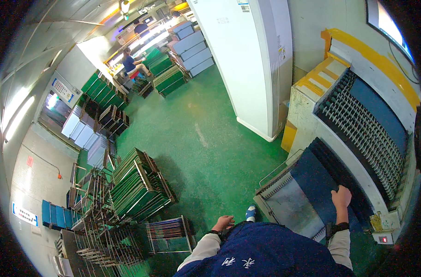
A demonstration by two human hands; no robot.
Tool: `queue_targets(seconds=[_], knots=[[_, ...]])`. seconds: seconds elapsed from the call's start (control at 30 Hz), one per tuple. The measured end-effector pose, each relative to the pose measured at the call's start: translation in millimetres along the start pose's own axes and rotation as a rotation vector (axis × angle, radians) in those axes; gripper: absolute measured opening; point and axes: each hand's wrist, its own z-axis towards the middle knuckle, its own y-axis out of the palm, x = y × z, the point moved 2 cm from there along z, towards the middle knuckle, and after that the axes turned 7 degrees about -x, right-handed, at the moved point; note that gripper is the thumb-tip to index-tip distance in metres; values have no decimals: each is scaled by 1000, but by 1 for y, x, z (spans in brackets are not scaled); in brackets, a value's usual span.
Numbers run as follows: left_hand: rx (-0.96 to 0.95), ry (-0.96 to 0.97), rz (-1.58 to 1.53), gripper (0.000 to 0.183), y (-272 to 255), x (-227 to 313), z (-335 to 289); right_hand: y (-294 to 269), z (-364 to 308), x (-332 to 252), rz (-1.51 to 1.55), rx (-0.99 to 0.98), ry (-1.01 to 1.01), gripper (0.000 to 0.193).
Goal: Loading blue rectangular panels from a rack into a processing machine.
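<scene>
My right hand [341, 197] is closed at the edge of a dark blue panel [310, 183], which leans in a wire-sided rack [284, 173] at the lower right. More dark panels [333, 161] stand close together behind it, beside the roller machine. In front of the dark blue panel, a grey translucent sheet [291, 205] covers part of the rack. Near my waist, my left hand [225, 222] hangs with fingers loosely bent and nothing visible in them. Part of it is hidden by my dark blue clothing.
A white machine with a bed of rollers [365, 131] stands at the right. A tall white cabinet [252, 69] is ahead. Racks of green boards [139, 184] and bare metal racks [97, 240] fill the left. Far off, a person [129, 61] sits beside stacked racks.
</scene>
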Motion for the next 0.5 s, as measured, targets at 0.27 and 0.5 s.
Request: queue_targets(seconds=[0.27,0.5], knots=[[14,-5,-69,34,7,6,-8,-20,-5,-14,32,-189,113,42],[-1,-7,-51,33,10,11,-14,-6,-2,-5,-2,-6,20,30]])
